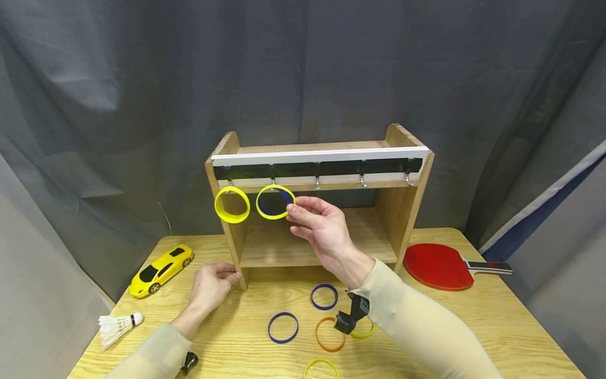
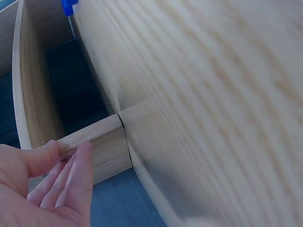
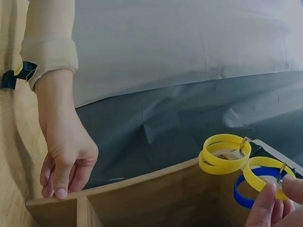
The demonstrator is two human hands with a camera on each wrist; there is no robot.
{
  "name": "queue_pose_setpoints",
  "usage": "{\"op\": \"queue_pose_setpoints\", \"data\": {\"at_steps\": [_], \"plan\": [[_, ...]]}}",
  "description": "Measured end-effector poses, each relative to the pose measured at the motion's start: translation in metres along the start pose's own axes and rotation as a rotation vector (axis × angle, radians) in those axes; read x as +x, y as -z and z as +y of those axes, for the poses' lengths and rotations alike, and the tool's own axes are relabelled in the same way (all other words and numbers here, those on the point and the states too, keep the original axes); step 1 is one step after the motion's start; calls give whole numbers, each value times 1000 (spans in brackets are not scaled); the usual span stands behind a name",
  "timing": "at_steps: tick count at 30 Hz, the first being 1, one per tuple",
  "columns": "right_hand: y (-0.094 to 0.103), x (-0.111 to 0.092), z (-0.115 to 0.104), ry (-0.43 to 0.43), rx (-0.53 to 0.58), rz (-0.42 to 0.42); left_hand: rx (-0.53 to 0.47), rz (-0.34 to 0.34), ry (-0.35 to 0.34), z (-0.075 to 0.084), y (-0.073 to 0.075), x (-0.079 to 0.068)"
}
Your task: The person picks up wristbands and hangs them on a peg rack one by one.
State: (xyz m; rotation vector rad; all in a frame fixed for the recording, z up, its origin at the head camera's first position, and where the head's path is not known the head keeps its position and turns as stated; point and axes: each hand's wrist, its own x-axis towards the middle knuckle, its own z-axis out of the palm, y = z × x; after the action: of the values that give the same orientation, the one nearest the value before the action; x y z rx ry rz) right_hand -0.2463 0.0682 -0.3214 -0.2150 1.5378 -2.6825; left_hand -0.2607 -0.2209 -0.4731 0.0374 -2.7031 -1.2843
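The left hand (image 1: pixel 213 285) grips a pale wooden rack (image 1: pixel 267 243) while the right hand (image 1: pixel 326 231) pinches a yellow rubbery ring (image 3: pixel 254 182) at the curved metal hook (image 3: pixel 282 170) to its left, where premature release might drop it.

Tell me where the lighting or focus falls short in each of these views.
Head: a pale sheen lies on the dark curtain at upper left; left wrist: the wood-grained surface looks smeared and soft, the left hand clearer; right wrist: the pale cloth washes out toward the upper right corner.
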Motion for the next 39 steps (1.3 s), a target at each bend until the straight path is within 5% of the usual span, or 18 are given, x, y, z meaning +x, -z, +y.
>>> {"op": "queue_pose_setpoints", "data": {"at_steps": [13, 20, 26, 33, 39], "plan": [[2, 0, 5, 46, -103, -39, 3, 13, -9, -1, 0, 0], [22, -10, 2, 74, -191, -75, 0, 9, -3, -1, -1, 0], [67, -26, 1, 81, -366, -87, -14, 4, 0, 0, -2, 0], [136, -49, 8, 49, -708, -98, -28, 1, -4, 0, -2, 0], [194, -61, 15, 147, -1032, -134, -21, 3, 5, 0, -3, 0]]}}
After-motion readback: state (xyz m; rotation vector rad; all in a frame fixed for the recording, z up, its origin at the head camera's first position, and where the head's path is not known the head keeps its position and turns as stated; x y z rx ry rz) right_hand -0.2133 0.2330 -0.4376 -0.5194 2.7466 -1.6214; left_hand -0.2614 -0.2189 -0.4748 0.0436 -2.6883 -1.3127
